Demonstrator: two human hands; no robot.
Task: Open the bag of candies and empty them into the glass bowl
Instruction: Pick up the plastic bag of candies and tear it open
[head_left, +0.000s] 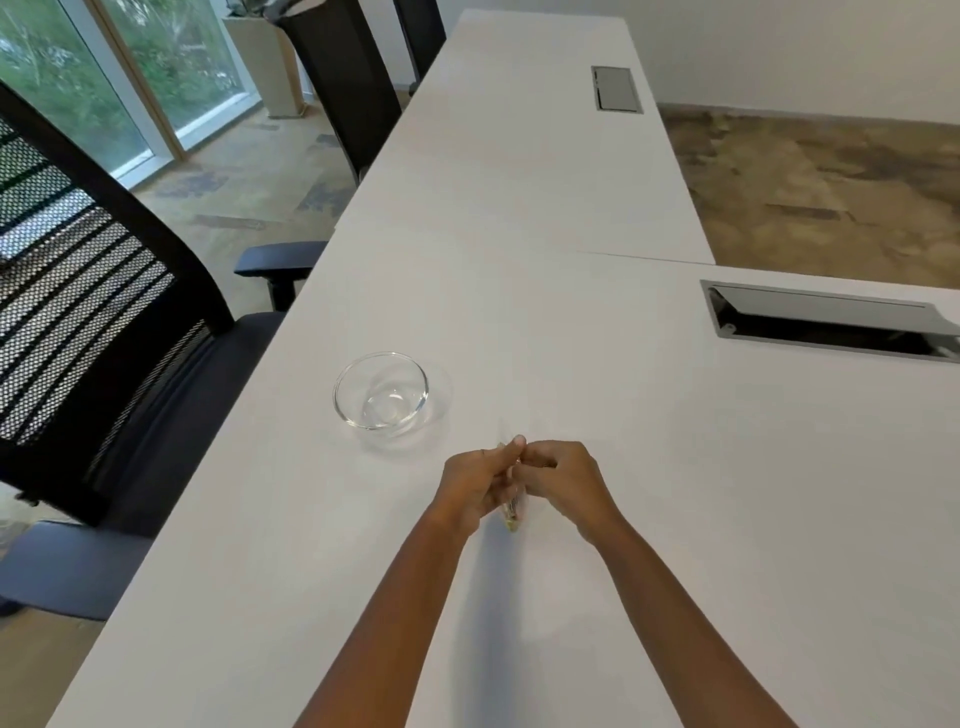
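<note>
Head view: both hands' grips, left hand and right hand, pinch candy bag; glass bowl holds nothing.

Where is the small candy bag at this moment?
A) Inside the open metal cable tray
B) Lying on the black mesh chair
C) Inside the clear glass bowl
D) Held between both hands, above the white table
D: the left hand and right hand pinch the small candy bag together, while the clear glass bowl stands empty on the white table.
</note>
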